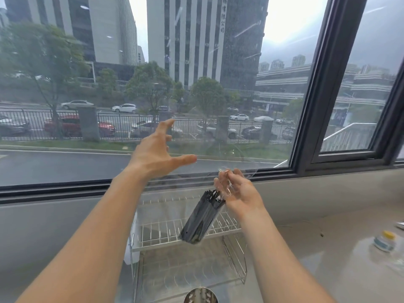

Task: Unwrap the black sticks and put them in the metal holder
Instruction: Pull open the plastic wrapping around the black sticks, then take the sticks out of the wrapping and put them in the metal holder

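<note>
One bundle of black sticks hangs in its clear wrap, pinched at the top by our right hand, whose grip is closed on the film only, not on the sticks. Our left hand is spread wide open and holds nothing, raised toward the window. We judge the risk plain: the bundle dangles tilted above the wire dish rack, and if the film stretches or tears, the sticks could slide out and scatter through the wires or onto the worktop. The metal holder sits at the bottom edge of view (only its perforated rim shows), so we cannot tell whether anything is inside. The rack's tiers look bare.
</note>
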The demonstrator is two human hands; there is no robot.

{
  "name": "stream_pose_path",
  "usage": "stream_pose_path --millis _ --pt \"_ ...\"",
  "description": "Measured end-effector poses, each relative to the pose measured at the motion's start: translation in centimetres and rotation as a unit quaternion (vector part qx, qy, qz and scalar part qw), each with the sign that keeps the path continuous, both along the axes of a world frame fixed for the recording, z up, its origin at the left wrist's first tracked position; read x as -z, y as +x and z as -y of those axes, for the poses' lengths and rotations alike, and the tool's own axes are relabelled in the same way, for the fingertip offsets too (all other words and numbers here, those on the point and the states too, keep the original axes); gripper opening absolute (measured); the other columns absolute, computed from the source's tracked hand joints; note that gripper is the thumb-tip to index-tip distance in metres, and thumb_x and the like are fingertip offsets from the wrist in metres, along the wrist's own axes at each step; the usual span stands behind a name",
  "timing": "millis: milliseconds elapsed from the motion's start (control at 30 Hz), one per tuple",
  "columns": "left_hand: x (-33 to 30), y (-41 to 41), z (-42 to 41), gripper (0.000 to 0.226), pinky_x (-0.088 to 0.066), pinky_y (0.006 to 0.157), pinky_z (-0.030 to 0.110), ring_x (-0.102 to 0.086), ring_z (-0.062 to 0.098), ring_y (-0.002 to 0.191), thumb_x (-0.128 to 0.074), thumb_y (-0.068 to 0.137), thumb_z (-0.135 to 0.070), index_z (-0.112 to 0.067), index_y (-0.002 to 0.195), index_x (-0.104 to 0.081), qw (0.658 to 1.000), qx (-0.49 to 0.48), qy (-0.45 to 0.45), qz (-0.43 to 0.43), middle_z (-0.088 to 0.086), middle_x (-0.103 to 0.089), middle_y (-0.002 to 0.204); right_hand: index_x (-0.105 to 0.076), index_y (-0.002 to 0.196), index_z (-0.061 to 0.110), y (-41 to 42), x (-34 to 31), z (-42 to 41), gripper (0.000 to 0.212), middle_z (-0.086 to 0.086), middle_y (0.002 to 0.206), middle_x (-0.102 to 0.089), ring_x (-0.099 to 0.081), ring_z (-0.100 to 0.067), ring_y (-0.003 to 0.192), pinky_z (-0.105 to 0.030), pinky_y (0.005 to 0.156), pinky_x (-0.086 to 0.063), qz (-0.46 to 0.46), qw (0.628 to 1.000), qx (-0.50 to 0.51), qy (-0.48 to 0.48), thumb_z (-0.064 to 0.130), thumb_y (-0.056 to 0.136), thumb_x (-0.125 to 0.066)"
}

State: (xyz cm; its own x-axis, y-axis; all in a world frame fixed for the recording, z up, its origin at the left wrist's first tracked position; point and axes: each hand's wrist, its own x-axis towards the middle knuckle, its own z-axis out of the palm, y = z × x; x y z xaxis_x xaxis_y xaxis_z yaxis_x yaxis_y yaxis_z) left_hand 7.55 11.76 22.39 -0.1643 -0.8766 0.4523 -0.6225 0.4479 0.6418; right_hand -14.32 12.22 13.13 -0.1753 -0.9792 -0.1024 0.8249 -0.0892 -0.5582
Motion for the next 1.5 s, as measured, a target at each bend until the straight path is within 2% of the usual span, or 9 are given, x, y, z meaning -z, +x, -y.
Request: stream_pose_path --millis 200,333,533,700,800,900,1100,1333,1500 --pt "0.3 -0.6 1.0 0.008 -0.060 0.085 0.042 -0.070 0.010 0.080 -0.072 0.094 -0.027 -0.035 0.096 -0.073 0.994 -0.047 -0.069 -0.067 -0.013 -0.072 0.084 -0.060 0.113 0.014 -1.9 0.3 -0.7 0.045 -0.011 0.088 -0.076 -0.076 -0.028 0.086 -0.053 0.100 -0.054 -0.034 0.999 -0.013 -0.036 -0.006 0.076 -0.074" --pt "-1.4 -0.6 1.0 0.008 -0.058 0.074 0.034 -0.072 0.016 0.080 -0.069 0.095 -0.029 -0.034 0.091 -0.074 0.989 -0.021 -0.097 -0.106 -0.010 -0.071 0.085 -0.063 0.124 0.022 -4.3 3.0 -2.2 0.050 -0.008 0.123 -0.070 -0.063 -0.031 0.125 -0.058 0.111 -0.042 -0.042 0.998 -0.026 -0.039 0.010 0.077 -0.078" --pt "-4.1 -1.4 -0.1 0.006 -0.053 0.066 0.030 -0.067 0.016 0.077 -0.068 0.096 -0.030 -0.034 0.094 -0.073 0.985 0.062 -0.136 -0.091 -0.008 -0.071 0.089 -0.061 0.118 0.003 -3.2 10.9 -5.2 0.041 -0.021 0.103 -0.073 -0.072 -0.038 0.089 -0.048 0.076 -0.063 -0.051 0.975 -0.149 0.156 0.036 0.093 -0.061" --pt "-4.5 -2.5 -1.5 0.009 -0.050 0.074 0.022 -0.061 0.006 0.074 -0.068 0.096 -0.025 -0.034 0.094 -0.071 0.966 0.203 -0.146 -0.066 0.001 -0.071 0.086 -0.057 0.132 -0.010 0.7 14.6 -5.9 0.108 -0.034 0.128 -0.065 -0.075 -0.041 0.088 -0.045 0.062 -0.063 -0.032 0.938 -0.312 0.150 0.084 0.083 -0.038" --pt "-4.0 -2.3 -2.2 0.008 -0.057 0.094 0.036 -0.069 0.026 0.093 -0.069 0.092 -0.026 -0.022 0.099 -0.072 0.959 0.258 -0.103 -0.060 0.011 -0.073 0.101 -0.053 0.136 -0.015 2.2 14.6 -5.7 0.125 -0.037 0.126 -0.064 -0.074 -0.044 0.095 -0.050 0.072 -0.064 0.038 0.931 -0.350 0.092 0.092 0.076 -0.032" --pt "-3.3 -0.8 -2.6 0.018 -0.053 0.097 0.032 -0.068 0.014 0.094 -0.066 0.086 -0.028 -0.016 0.099 -0.071 0.951 0.294 -0.075 -0.056 -0.007 -0.073 0.094 -0.044 0.140 -0.021 2.3 14.5 -5.4 0.133 -0.040 0.127 -0.062 -0.073 -0.048 0.100 -0.053 0.079 -0.063 0.123 0.931 -0.339 0.061 0.094 0.075 -0.032" --pt "-2.4 2.7 -3.1 0.016 -0.044 0.105 0.019 -0.066 0.014 0.117 -0.062 0.085 -0.024 -0.021 0.093 -0.074 0.948 0.313 -0.046 -0.037 0.000 -0.075 0.101 -0.062 0.127 -0.015 2.6 14.0 -4.2 0.091 -0.034 0.131 -0.062 -0.066 -0.048 0.116 -0.056 0.102 -0.051 0.108 0.964 -0.238 0.042 0.067 0.089 -0.063" --pt "-1.1 6.7 -2.5 0.016 -0.035 0.111 0.040 -0.056 0.011 0.133 -0.064 0.087 -0.016 -0.025 0.090 -0.077 0.954 0.300 -0.011 0.010 -0.005 -0.072 0.123 -0.066 0.136 0.020 2.9 12.4 -3.3 0.079 -0.004 0.143 -0.062 -0.060 -0.023 0.130 -0.048 0.121 -0.032 -0.044 0.985 -0.166 0.005 0.070 0.075 -0.075" --pt "0.2 8.4 -1.7 0.015 -0.034 0.107 0.037 -0.045 0.003 0.141 -0.065 0.088 -0.019 -0.026 0.088 -0.078 0.958 0.287 0.011 0.005 -0.015 -0.060 0.144 -0.077 0.090 0.003 2.2 9.7 -1.8 0.031 -0.014 0.088 -0.077 -0.077 -0.030 0.074 -0.046 0.076 -0.064 0.078 0.985 -0.151 0.017 0.025 0.070 -0.087"
